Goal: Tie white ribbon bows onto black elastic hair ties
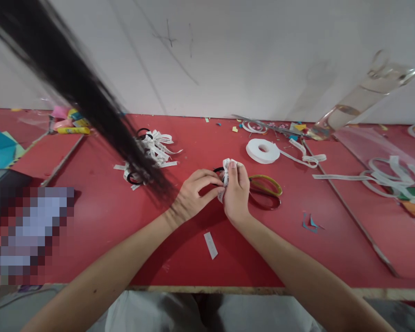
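My right hand (238, 193) grips a printed white ribbon (226, 171), folded into loops like a bow, with the thumb pressed on its top. A black hair tie (217, 169) shows at the ribbon's left side. My left hand (198, 193) meets it from the left, thumb and fingertips pinched together at the ribbon's lower part; the exact hold is partly hidden. Right behind my right hand lie scissors (267, 185) with looped handles. A short cut piece of ribbon (210, 245) rests on the red table (173, 265) in front of my hands.
Finished-looking ribbon bows on hair ties (159, 146) lie in a pile left of centre. A white ribbon roll (263, 151) trails its end rightward. A water bottle (363, 101) leans near the wall. Loose ribbon (390, 177) lies right. Dark hair (76, 78) blocks the upper left.
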### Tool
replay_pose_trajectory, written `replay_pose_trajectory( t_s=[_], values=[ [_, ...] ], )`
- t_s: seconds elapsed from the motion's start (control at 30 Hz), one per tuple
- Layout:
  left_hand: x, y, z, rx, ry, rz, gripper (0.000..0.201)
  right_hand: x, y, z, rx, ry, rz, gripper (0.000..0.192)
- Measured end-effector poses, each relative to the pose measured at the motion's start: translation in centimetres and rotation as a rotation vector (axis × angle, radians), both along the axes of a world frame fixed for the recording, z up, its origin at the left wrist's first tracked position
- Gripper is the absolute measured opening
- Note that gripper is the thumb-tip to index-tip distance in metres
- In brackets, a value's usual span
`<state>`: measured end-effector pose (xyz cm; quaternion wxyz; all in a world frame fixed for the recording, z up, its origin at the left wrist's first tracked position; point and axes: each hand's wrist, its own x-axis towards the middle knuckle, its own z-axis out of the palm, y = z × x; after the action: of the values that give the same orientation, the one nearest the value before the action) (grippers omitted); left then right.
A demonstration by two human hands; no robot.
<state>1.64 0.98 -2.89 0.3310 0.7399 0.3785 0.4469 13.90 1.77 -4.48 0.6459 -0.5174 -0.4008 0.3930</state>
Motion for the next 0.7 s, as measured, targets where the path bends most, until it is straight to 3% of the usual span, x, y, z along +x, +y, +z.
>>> replay_pose_trajectory(
  t_s=[0.13, 0.3, 0.7],
  values=[
    [0.2, -0.1, -0.9, 0.080, -0.021, 0.007, 0.011, -0.2, -0.3, 0.2, -0.004, 0.043, 0.011, 0.031],
    [0.2, -0.1, -1.0, 0.081, -0.023, 0.040, 0.007, -0.6, -1.1, 0.7, 0.071, -0.052, 0.040, 0.029],
    [0.2, -0.1, 0.0, -0.081, -0.090, 0.043, 0.013, -0.5, -0.7, 0.8, 0.064, -0.138, 0.089, 0.025]
  ],
)
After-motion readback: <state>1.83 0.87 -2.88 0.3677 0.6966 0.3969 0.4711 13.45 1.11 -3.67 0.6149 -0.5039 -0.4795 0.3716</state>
